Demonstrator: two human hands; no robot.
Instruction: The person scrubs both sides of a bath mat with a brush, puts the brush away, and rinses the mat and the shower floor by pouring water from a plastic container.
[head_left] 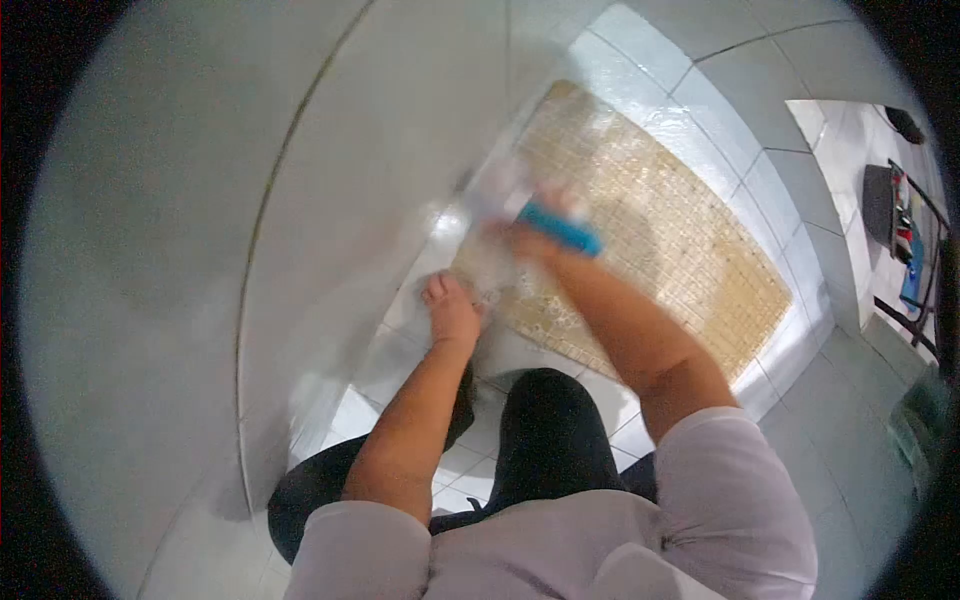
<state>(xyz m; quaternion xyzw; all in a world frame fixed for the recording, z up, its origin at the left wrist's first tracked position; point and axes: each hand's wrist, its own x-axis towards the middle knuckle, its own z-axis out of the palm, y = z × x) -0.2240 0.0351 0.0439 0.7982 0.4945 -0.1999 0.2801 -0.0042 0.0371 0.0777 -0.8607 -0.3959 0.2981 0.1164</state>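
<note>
A tan, wet-looking mat (690, 245) with a fine grid pattern lies on the white tiled floor. My right hand (530, 225), smeared by motion, is closed on a blue brush (565, 230) over the left part of the mat; its working side is blurred. White suds show on the mat near the hands. At the mat's lower left edge, my left hand (452, 308) rests palm down with its fingers lightly bent and apart, holding nothing that I can see.
A pale wall (330, 190) rises close on the left. Wet floor tiles (735, 145) surround the mat. To the far right, beyond a tiled ledge (805, 190), stand a dark-framed rack (915, 240) with items and a greenish cloth-like thing (922, 425). My knees (550, 425) are just below the mat.
</note>
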